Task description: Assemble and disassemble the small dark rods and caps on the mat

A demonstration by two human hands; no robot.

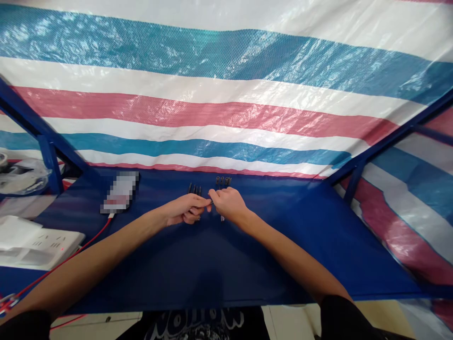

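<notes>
Both my hands meet at the middle of a dark blue table [212, 264]. My left hand [186, 209] is closed in a pinch, and my right hand [228, 204] is closed too; between their fingertips sits a small thin dark piece [211, 202], too small to name. Just behind my left hand stand a few thin dark rods [195, 189]. Behind my right hand stand three short dark cylinders [222, 181]. A thin pale piece [222, 218] shows under my right hand.
A blurred white device [120, 191] with a red cable [88, 241] lies at the left of the table. A white power strip [42, 245] sits further left. A striped blue, white and red tarp [226, 108] walls the back and right side. Blue frame bars [49, 163] stand left.
</notes>
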